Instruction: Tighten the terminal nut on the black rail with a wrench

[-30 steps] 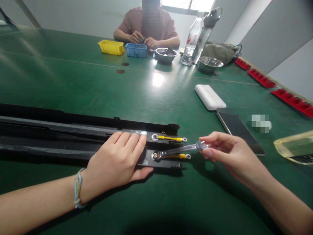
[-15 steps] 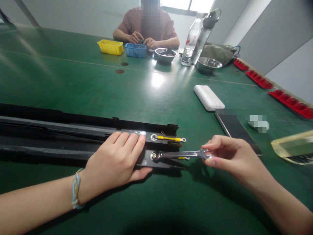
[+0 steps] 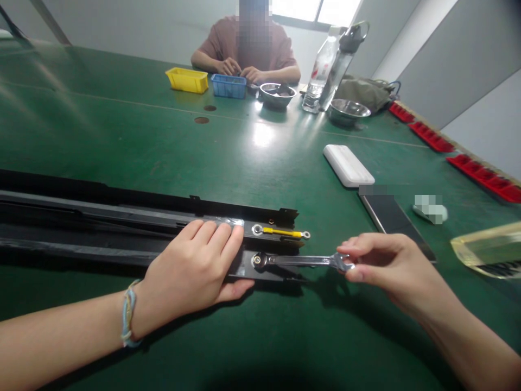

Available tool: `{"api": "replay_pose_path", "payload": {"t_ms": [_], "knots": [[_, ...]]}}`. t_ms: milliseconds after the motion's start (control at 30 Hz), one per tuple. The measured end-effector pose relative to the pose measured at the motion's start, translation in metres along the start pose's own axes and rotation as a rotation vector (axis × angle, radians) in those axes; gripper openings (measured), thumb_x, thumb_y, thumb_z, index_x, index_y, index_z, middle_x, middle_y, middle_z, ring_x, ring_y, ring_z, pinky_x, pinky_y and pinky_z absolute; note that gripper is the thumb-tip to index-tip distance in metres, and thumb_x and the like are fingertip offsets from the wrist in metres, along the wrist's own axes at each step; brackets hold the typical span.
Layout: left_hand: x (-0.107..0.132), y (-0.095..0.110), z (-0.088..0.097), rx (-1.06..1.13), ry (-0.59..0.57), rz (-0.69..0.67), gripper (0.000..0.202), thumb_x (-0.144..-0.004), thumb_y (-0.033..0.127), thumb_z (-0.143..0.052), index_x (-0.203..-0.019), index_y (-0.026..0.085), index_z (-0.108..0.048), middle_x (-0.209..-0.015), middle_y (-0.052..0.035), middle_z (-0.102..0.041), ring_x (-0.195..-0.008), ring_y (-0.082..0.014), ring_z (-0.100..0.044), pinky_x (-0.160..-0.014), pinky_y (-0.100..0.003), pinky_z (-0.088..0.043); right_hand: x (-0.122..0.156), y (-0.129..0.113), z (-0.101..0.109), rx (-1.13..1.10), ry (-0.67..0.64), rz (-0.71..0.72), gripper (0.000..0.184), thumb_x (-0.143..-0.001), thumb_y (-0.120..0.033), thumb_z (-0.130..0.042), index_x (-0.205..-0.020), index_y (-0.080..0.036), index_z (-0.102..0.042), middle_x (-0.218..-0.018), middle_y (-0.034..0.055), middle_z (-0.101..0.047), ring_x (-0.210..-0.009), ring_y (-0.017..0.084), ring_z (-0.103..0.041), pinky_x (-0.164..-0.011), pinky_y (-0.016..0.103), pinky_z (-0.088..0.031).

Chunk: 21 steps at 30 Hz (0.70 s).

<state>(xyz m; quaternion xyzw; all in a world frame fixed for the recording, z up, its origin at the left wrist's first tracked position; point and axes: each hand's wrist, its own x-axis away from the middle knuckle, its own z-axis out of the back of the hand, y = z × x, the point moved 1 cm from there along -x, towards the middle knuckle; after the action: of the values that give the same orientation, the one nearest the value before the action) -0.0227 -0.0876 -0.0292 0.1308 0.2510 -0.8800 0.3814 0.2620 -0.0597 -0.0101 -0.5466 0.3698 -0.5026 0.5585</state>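
My left hand is wrapped over the near one of two long black metal channels, its thumb along the front edge. Between the thumb and fingers of my right hand is the open jaw end of a combination wrench. The wrench's ring end sits around a nut on the near channel. On the far channel a yellow ground wire with ring terminals is fastened at one end, while its other end sticks out past the channel. A second wire under the wrench is mostly hidden.
Right of the channels lie a white power bank, a dark phone and a roll of yellowish tape. Across the green table, a person sits behind a yellow bin, a blue bin, metal bowls and bottles.
The wrench's held end has shifted slightly down and right with my right hand, its ring end still on the nut. My left hand stays in place. The view has tilted slightly.
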Motion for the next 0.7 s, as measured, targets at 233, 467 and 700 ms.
{"api": "replay_pose_path", "payload": {"t_ms": [233, 467, 700], "knots": [[0.001, -0.001, 0.001, 0.008, -0.019, 0.005, 0.059, -0.09, 0.056, -0.039, -0.102, 0.004, -0.065, -0.085, -0.0151, -0.066, -0.073, -0.0266, -0.059, -0.064, -0.04, -0.045, -0.007, 0.004, -0.003, -0.053, 0.07, -0.106, 0.02, -0.052, -0.028, -0.093, -0.068, -0.026, -0.081, -0.067, 0.0029, -0.076, -0.053, 0.013, -0.061, -0.046, 0.021, -0.048], [0.004, -0.006, 0.0, 0.004, -0.017, 0.006, 0.059, -0.091, 0.055, -0.037, -0.101, 0.005, -0.064, -0.085, -0.014, -0.066, -0.072, -0.0275, -0.059, -0.062, -0.04, -0.046, -0.012, 0.002, -0.009, -0.128, -0.021, -0.16, 0.024, -0.054, -0.035, -0.091, -0.071, -0.022, -0.08, -0.058, 0.0037, -0.071, -0.049, 0.013, -0.059, -0.039, 0.021, -0.042], [0.006, -0.006, 0.001, -0.006, 0.0, -0.003, 0.06, -0.091, 0.056, -0.036, -0.101, 0.004, -0.065, -0.085, -0.0138, -0.066, -0.071, -0.0271, -0.06, -0.062, -0.039, -0.046, -0.006, 0.002, -0.007, -0.194, -0.219, -0.068, 0.022, -0.052, -0.022, -0.093, -0.066, -0.022, -0.075, -0.066, 0.0016, -0.071, -0.052, 0.012, -0.062, -0.046, 0.02, -0.049]]}}
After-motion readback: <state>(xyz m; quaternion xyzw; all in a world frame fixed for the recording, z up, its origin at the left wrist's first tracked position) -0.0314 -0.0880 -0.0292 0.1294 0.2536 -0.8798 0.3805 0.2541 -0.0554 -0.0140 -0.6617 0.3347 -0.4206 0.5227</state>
